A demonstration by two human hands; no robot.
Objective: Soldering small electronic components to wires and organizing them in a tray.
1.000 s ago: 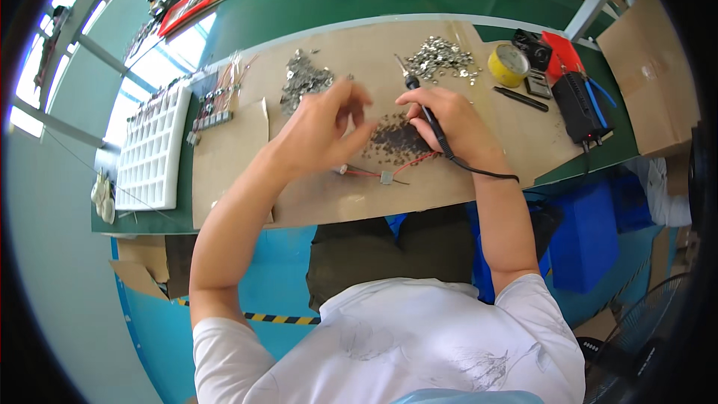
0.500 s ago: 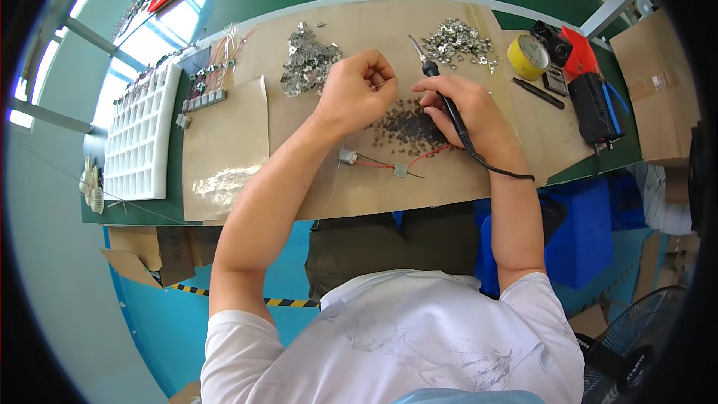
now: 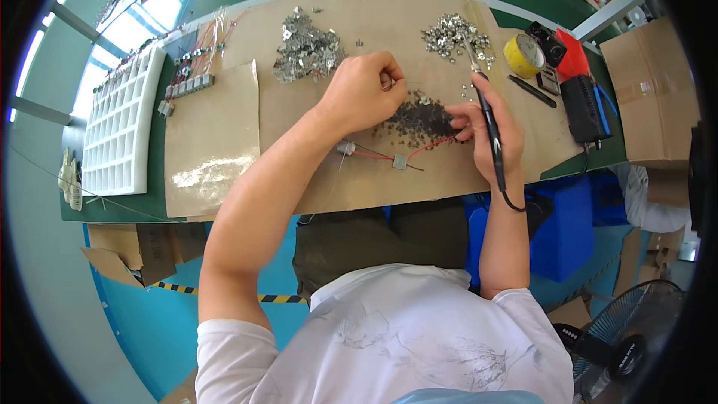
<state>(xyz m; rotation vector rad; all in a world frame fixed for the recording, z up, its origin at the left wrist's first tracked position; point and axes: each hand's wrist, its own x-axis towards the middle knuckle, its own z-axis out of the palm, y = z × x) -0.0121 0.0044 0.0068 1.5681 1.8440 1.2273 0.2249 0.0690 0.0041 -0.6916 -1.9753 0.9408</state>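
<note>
My right hand (image 3: 502,142) grips a black-handled soldering iron (image 3: 491,121). The iron's metal tip points away from me, over the near right side of a pile of small silvery metal parts (image 3: 452,34). My left hand (image 3: 366,91) is closed in a pinch; what sits between its fingers is too small to make out. Between and below the hands lies a spread of tiny dark parts (image 3: 420,121), with my right fingertips at its right edge. Closer to me, a whitish connector (image 3: 346,147) is joined by red and dark wires to a small square part (image 3: 400,161).
A heap of flat metal pieces (image 3: 307,49) lies beyond my left hand. Farther left are wired assemblies (image 3: 191,84) and a white compartment tray (image 3: 120,131). On the right sit yellow tape (image 3: 524,56), a black pen (image 3: 532,91) and a black box-shaped unit (image 3: 585,110).
My right hand has shifted right and the iron has swung, its tip moving from between the piles to the silvery parts. My left hand stays closed, slightly nearer the dark parts.
</note>
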